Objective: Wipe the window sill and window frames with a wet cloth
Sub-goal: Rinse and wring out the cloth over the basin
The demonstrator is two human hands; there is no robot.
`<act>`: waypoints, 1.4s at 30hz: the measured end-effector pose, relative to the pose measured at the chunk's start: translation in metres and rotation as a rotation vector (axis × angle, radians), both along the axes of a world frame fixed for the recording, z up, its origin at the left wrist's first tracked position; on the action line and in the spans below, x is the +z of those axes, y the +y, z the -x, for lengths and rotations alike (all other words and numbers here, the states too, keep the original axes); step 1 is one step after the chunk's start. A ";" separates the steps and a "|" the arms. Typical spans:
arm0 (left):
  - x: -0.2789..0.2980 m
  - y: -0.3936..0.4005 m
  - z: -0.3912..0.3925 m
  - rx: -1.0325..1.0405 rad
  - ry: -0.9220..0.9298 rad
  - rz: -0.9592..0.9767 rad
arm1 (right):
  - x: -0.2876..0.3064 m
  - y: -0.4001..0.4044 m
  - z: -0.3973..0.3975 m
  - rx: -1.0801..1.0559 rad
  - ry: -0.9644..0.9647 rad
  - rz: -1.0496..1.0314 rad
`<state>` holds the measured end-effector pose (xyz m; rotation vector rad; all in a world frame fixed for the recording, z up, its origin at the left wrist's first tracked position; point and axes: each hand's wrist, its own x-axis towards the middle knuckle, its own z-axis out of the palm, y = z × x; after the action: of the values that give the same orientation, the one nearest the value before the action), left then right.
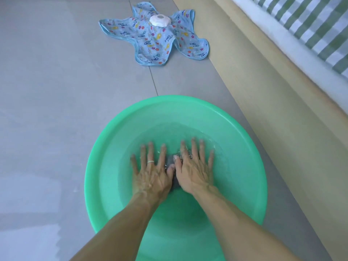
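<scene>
A green plastic basin [113, 132] holding water stands on the grey floor in front of me. Both my hands lie flat in the water, fingers straight and spread. My left hand [150, 174], with a ring on one finger, and my right hand [194, 172] press down side by side on a small grey cloth [170, 162]. Only a strip of the cloth shows between the two hands; the rest is hidden under the palms.
A blue fish-patterned cloth [160, 42] lies spread on the floor beyond the basin, with a white round object [160, 20] on top. A beige ledge [254, 76] runs along the right, with green-and-white striped fabric [310, 25] above it. Grey floor tiles [56, 91] extend to the left.
</scene>
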<state>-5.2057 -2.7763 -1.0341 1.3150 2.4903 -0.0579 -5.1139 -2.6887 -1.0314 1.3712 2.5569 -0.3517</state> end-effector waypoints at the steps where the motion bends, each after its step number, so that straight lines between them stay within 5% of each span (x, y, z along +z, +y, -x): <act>1: 0.000 -0.001 0.000 0.037 0.036 -0.052 | 0.002 -0.002 0.001 -0.034 0.013 -0.053; 4: 0.008 -0.002 0.002 0.162 0.069 -0.136 | 0.008 -0.013 0.003 -0.207 0.158 -0.181; 6: 0.016 -0.001 0.003 0.153 0.017 -0.146 | 0.016 -0.015 0.009 -0.350 0.292 -0.058; 10: 0.022 0.010 0.008 0.402 -0.415 -0.443 | 0.033 -0.021 0.031 -0.698 0.786 0.327; 13: 0.037 0.018 0.006 0.699 -0.839 -0.510 | 0.039 -0.031 0.041 -0.607 0.857 0.218; 15: 0.043 0.015 0.003 0.647 -1.004 -0.425 | 0.035 -0.020 0.039 -0.570 0.782 0.116; 17: 0.044 0.010 0.006 0.534 -0.906 -0.377 | 0.028 -0.004 0.033 -0.530 0.641 0.046; 21: 0.038 0.001 0.013 0.467 -0.428 -0.383 | 0.021 -0.005 0.023 -0.518 0.545 -0.061; 24: 0.031 -0.004 0.002 0.472 -0.311 -0.332 | 0.021 -0.033 0.030 -0.545 0.550 -0.026; 29: 0.031 0.007 0.013 0.747 -0.737 -0.494 | 0.050 -0.052 0.056 -0.745 0.869 0.294; 31: 0.039 0.007 0.017 0.732 -0.983 -0.436 | 0.058 -0.049 0.054 -0.707 0.882 0.261; 34: 0.061 0.006 0.005 0.669 -1.104 -0.360 | 0.058 -0.024 0.040 -0.700 0.786 0.192; 38: 0.058 0.000 0.007 0.461 -0.627 -0.385 | 0.050 0.001 0.027 -0.392 0.464 0.022; 42: 0.043 -0.018 0.021 0.174 -0.482 -0.182 | 0.051 -0.002 0.000 0.225 0.091 -0.148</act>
<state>-5.2267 -2.7947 -0.9911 1.0180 2.2131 0.4785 -5.1134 -2.6902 -0.9801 1.1187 2.8261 -0.1926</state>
